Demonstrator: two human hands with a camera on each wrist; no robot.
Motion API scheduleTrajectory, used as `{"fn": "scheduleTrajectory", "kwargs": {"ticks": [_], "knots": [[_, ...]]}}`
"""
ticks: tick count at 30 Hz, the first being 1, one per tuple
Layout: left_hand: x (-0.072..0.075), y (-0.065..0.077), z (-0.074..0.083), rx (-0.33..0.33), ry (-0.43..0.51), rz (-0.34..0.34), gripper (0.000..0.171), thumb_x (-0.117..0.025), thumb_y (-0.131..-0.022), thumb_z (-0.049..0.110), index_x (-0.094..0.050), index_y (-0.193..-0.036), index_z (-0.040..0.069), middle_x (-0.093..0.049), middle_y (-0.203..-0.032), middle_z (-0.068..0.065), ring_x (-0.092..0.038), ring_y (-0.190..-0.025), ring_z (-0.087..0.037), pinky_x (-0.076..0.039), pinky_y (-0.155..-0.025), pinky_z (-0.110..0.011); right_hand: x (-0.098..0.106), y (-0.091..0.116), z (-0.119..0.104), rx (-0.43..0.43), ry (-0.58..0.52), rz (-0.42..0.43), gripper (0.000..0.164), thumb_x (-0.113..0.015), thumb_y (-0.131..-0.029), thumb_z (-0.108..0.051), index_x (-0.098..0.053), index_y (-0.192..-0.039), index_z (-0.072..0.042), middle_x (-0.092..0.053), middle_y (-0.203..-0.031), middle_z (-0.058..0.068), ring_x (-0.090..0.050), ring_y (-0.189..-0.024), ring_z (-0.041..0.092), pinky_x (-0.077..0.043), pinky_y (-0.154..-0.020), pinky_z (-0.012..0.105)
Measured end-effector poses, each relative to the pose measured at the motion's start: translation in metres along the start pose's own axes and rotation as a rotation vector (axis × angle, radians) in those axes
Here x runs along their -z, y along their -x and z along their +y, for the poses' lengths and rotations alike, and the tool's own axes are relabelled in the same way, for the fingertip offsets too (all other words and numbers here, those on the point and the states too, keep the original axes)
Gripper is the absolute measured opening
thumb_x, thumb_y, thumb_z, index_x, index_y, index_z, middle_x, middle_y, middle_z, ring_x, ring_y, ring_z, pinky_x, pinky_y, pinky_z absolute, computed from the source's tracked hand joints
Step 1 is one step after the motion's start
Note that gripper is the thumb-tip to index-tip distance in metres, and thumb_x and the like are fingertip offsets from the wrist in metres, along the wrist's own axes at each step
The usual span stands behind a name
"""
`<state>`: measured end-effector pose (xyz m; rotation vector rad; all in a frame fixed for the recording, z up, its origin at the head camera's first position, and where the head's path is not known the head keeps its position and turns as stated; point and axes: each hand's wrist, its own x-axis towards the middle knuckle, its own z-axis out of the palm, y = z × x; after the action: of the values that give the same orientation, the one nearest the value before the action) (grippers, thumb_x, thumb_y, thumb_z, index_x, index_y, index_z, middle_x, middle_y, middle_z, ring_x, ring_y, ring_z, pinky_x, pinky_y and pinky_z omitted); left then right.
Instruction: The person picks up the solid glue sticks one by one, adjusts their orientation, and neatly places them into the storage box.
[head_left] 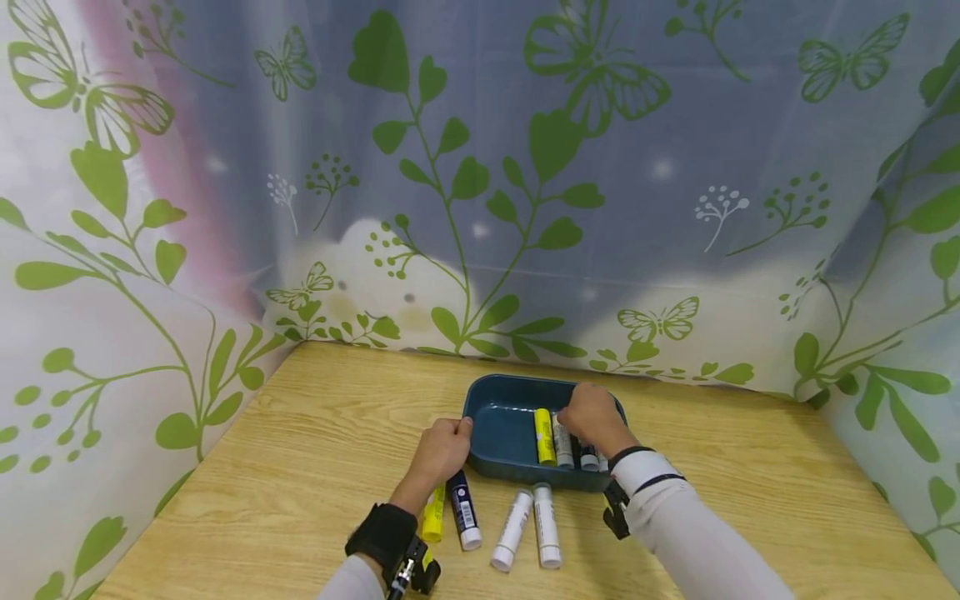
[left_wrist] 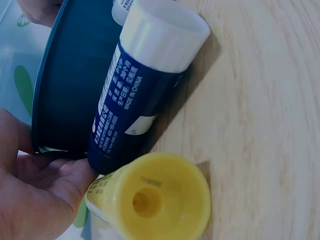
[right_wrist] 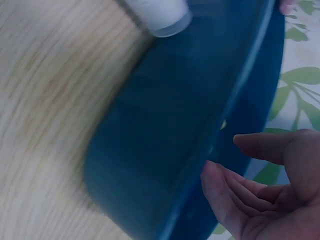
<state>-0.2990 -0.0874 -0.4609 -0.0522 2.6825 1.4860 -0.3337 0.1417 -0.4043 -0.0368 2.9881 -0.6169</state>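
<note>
My left hand [head_left: 442,450] grips the left end of a dark teal tray [head_left: 498,421], thumb at the rim and fingers against the outside wall. Over the tray's right part is my right hand [head_left: 597,417]; in the right wrist view its thumb and fingers are apart, with nothing seen between them. Inside the tray, a yellow glue stick [head_left: 545,437], a grey-white one [head_left: 562,442] and a dark one [head_left: 587,457] lie side by side, others partly hidden by the right hand. Below my left hand lie a navy glue stick [left_wrist: 130,105] and a yellow one [left_wrist: 165,195].
Two white glue sticks [head_left: 513,529] lie on the wooden table [head_left: 337,417] in front of the tray. A curtain [head_left: 480,250] with leaves and butterflies stands behind the table and along both sides.
</note>
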Motion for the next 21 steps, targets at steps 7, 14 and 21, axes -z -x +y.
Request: {"fn": "scheduleTrajectory", "kwargs": {"ticks": [7,14,21], "knots": [[0.0,0.0,0.0,0.005,0.001,0.003,0.042,-0.04,-0.11,0.028,-0.053,-0.075,0.01,-0.041,-0.067,-0.001,-0.046,-0.062,-0.018,-0.035,-0.06,-0.03,0.018,0.003,-0.003,-0.009,-0.042,0.003,0.042,-0.065,-0.095,-0.019,-0.056,-0.055,-0.009,-0.053,-0.049,0.001,-0.068,-0.056,0.025,-0.045,-0.051,0.026],[0.001,0.001,0.0,0.003,0.006,0.001,0.042,-0.04,-0.11,0.029,-0.053,-0.075,0.01,-0.041,-0.066,-0.001,-0.046,-0.061,-0.018,-0.036,-0.06,-0.03,0.038,0.013,0.006,0.034,-0.148,0.057,0.044,-0.06,-0.098,-0.02,-0.046,-0.057,-0.012,-0.038,-0.052,-0.001,-0.03,-0.045,0.011,-0.029,-0.05,0.027],[0.0,0.0,0.0,-0.009,0.004,0.006,0.043,-0.04,-0.11,0.028,-0.052,-0.073,0.011,-0.041,-0.065,0.0,-0.045,-0.06,-0.018,-0.035,-0.059,-0.03,0.05,0.028,0.025,-0.023,-0.266,0.118,0.042,-0.054,-0.102,-0.026,-0.058,-0.128,0.007,-0.061,-0.127,0.031,-0.062,-0.109,0.044,-0.052,-0.085,0.052]]}}
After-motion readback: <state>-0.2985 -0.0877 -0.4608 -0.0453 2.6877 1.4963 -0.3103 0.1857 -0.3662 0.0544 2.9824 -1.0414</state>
